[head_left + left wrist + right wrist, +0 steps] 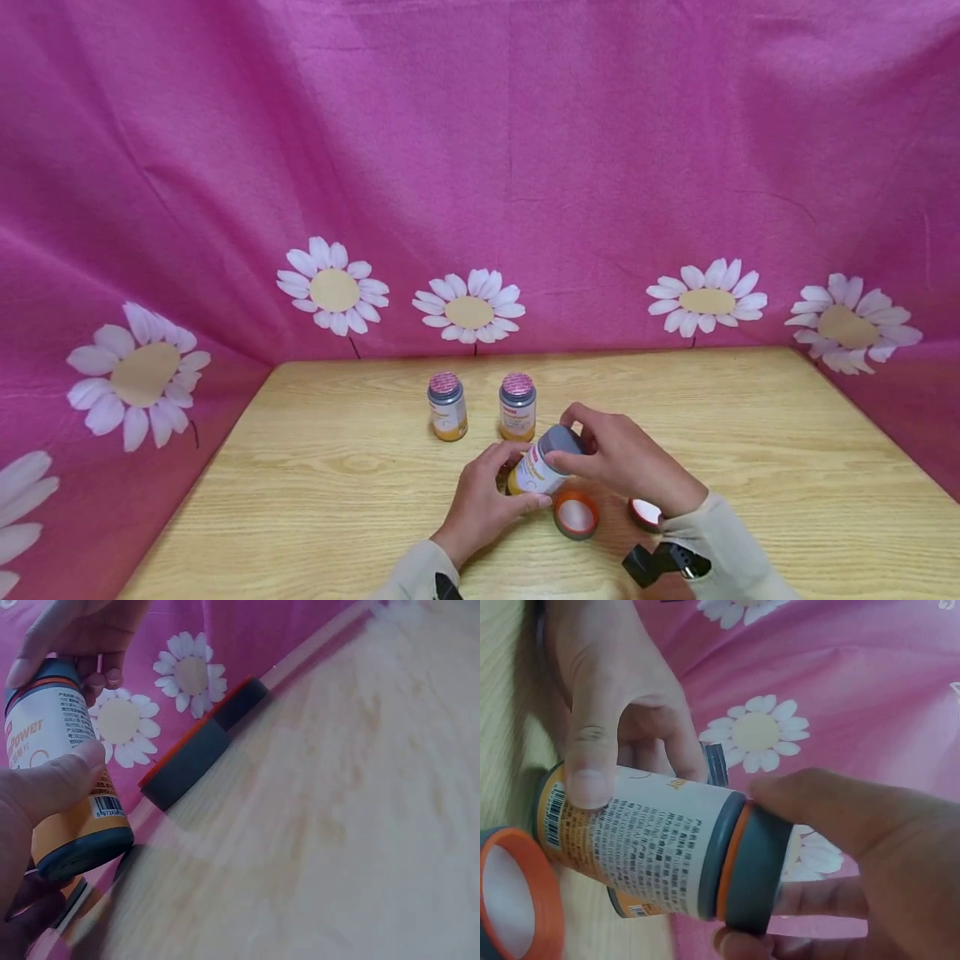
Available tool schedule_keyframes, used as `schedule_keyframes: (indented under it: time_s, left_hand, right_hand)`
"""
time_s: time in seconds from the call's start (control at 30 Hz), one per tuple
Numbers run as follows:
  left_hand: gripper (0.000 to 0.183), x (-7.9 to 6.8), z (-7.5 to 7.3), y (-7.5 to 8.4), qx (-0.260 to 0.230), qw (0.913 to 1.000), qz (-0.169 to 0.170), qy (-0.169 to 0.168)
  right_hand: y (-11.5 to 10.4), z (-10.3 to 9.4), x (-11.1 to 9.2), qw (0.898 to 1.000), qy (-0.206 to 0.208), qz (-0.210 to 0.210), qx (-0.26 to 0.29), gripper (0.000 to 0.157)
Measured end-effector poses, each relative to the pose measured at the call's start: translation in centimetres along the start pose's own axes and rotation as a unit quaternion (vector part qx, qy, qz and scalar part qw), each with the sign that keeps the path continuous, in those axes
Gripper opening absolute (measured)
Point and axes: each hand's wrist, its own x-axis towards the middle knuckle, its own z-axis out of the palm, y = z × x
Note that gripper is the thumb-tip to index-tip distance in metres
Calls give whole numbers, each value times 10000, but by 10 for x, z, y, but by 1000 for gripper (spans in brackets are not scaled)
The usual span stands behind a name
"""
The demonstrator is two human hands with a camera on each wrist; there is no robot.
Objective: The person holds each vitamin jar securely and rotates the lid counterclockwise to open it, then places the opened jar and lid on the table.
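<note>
A pill bottle (538, 469) with a white and yellow label is tilted above the table in the head view. Its body is gripped by my left hand (483, 497), thumb across the label. The fingers and thumb of my right hand (628, 457) pinch the grey cap (756, 868) on its top. An orange ring shows between cap and bottle in the right wrist view. Below the bottle lies a loose cap (576, 514), orange-rimmed with a white inside. Another loose cap (645, 513) lies partly hidden under my right wrist.
Two uncapped bottles with pink seals, the left bottle (447, 408) and the right bottle (517, 408), stand upright farther back on the wooden table (330, 467). A pink cloth (480, 167) with daisies hangs behind the table and along its sides.
</note>
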Motion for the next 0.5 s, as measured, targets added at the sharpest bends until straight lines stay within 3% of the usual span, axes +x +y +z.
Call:
schedule_keyframes:
  time_s: [0.27, 0.5]
  left_hand:
    - [55, 1, -2, -4, -344, 9990, -58, -272]
    - [57, 1, 0, -5, -503, 9979, -53, -402]
  right_hand:
    - [-2, -5, -1, 9992, -295, -268, 73, 39]
    - [3, -13, -7, 9948, -452, -908, -24, 42]
